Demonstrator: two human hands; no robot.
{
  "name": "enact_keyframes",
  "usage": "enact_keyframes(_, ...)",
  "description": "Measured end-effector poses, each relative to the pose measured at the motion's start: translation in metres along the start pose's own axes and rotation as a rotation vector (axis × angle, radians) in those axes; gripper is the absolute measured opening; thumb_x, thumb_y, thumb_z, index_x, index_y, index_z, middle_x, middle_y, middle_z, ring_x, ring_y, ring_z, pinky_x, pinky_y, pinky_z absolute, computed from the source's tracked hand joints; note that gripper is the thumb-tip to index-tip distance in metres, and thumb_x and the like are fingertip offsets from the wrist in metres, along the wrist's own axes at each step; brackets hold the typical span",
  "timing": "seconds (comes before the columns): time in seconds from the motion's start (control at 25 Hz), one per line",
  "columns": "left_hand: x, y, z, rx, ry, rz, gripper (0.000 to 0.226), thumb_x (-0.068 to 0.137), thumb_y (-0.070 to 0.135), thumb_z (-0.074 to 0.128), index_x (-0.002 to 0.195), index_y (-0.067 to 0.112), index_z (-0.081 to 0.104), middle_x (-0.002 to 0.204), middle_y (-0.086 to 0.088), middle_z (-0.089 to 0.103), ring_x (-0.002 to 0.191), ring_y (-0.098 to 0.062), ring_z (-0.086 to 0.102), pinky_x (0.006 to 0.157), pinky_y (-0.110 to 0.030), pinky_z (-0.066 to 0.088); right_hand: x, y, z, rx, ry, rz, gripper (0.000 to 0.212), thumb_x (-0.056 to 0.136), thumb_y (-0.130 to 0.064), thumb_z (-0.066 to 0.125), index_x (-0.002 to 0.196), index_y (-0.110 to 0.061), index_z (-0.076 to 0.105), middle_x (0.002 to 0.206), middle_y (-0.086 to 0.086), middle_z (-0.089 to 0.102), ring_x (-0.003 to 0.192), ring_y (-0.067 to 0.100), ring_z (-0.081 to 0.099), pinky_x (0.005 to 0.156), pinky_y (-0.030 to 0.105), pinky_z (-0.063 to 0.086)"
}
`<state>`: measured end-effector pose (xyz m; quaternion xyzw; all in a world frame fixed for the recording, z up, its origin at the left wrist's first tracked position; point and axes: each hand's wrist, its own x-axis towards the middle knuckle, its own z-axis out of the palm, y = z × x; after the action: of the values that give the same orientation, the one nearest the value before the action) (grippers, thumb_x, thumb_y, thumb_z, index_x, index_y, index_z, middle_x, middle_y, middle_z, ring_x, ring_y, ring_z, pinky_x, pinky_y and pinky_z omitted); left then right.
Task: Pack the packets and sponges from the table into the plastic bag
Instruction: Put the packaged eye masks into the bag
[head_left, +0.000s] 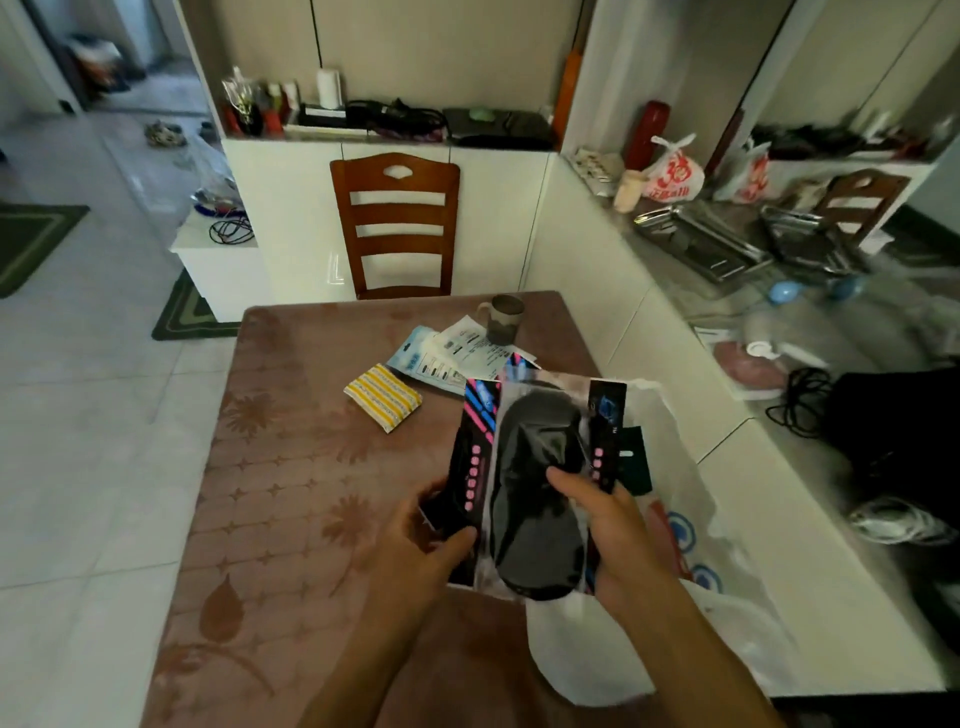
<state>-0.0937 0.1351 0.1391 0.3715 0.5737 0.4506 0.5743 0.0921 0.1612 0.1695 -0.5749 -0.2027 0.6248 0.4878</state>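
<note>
I hold a stack of black packets (535, 467) with pink and blue print above the table's right side. My left hand (431, 535) grips their lower left edge, thumb on the front. My right hand (597, 514) grips the front packet at its right side, fingers curled over its clear window. Under and right of them lies the white plastic bag (727, 597), partly hidden by the packets. A yellow striped sponge (383, 397) lies on the table further back. Behind it lie several light blue and white packets (441, 358).
A brown patterned table (270, 493) carries everything. A grey mug (503, 317) stands at its far edge, in front of a wooden chair (397, 223). A white counter (779, 364) with cables and clutter runs along the right. Tiled floor lies to the left.
</note>
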Motion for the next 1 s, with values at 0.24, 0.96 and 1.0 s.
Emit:
enact_keyframes(0.24,-0.019,0.021,0.113,0.154,-0.073,0.202,0.03,0.091,0.035,0.056,0.083,0.011,0.074,0.08,-0.011,0.075,0.059,-0.011,0.067,0.053,-0.018,0.05,-0.005,-0.081,-0.092,-0.014,-0.078,-0.19,0.038,0.079,-0.011,0.074,0.117,-0.013,0.066,0.113,0.01,0.072,0.1,0.027,0.07,0.091,0.043,0.054)
enact_keyframes(0.96,-0.036,0.011,0.172,0.857,-0.305,0.557,0.025,0.082,0.027,0.037,0.068,0.031,0.057,0.06,0.017,0.055,0.056,-0.006,0.053,0.053,-0.018,0.041,0.032,-0.051,-0.179,-1.069,-0.151,0.057,0.068,0.079,-0.042,0.065,0.137,-0.02,0.036,0.133,0.007,0.053,0.11,0.025,0.056,0.091,0.037,0.049)
enact_keyframes(1.0,-0.034,0.009,0.171,0.851,-0.259,0.558,0.023,0.082,0.026,0.038,0.074,0.03,0.06,0.068,0.017,0.059,0.061,-0.005,0.056,0.055,-0.019,0.044,0.028,-0.057,-0.175,-1.104,-0.124,-0.049,0.067,0.082,-0.043,0.062,0.139,-0.022,0.032,0.135,0.006,0.051,0.113,0.025,0.055,0.088,0.034,0.047)
